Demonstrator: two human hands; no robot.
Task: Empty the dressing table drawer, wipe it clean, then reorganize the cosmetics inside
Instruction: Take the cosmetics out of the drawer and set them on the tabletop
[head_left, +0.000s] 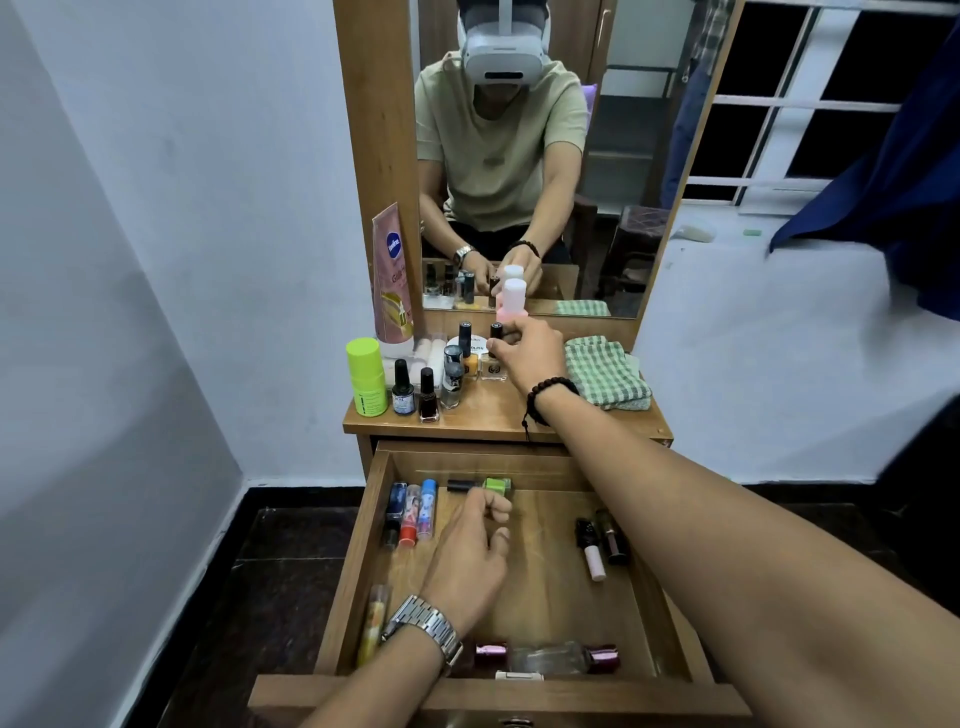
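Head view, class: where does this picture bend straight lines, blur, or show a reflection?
Head view: the wide lens bows the wooden mirror frame and white window bars; the pink bottle with a white cap by the right hand is smeared; the mirror repeats person and bottles; the left hand over the open wooden drawer looks fairly sharp.

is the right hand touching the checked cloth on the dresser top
Apart. The head view shows bare wood of the tabletop between the right hand and the green checked cloth; the hand's fingers are at a black-capped nail polish bottle instead.
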